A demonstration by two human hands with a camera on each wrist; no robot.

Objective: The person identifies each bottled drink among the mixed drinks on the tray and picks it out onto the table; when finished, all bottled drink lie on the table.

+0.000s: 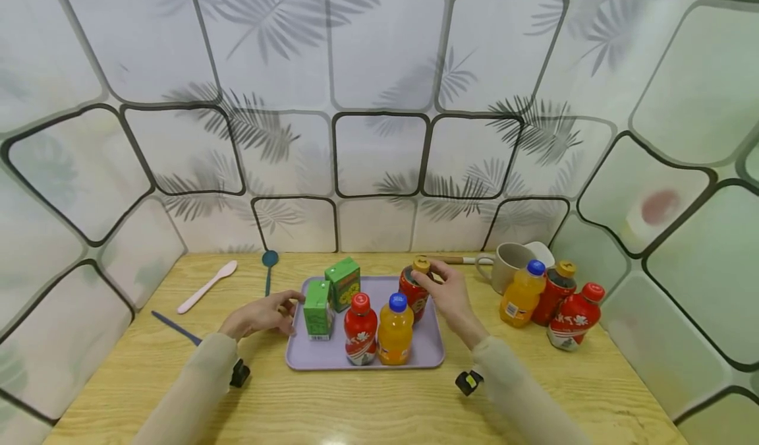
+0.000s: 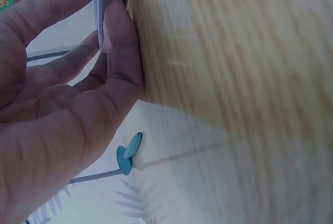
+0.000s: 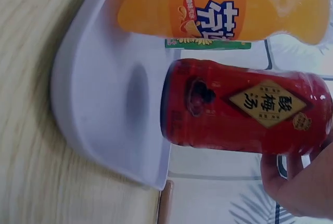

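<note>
My left hand (image 1: 267, 313) pinches the left rim of a lilac tray (image 1: 376, 288), the fingers bent around its edge in the left wrist view. My right hand (image 1: 453, 300) grips a plum drink bottle (image 3: 244, 109) by its upper part, near the gold cap. The bottle has a dark red label, and its base hangs just above the tray floor at the right end. Two green juice cartons (image 1: 318, 310) stand at the tray's left. Along the front stand a red bottle (image 1: 360, 333) and an orange juice bottle (image 1: 395, 333) with a blue cap.
Right of the tray stand another orange juice bottle (image 1: 522, 296), a plum drink bottle (image 1: 548, 300), a red bottle (image 1: 575, 320) and a beige mug (image 1: 510, 267). A pink spoon (image 1: 207, 287), a teal spoon (image 1: 269, 260) and a blue handle (image 1: 176, 326) lie left. Patterned curtain surrounds the table.
</note>
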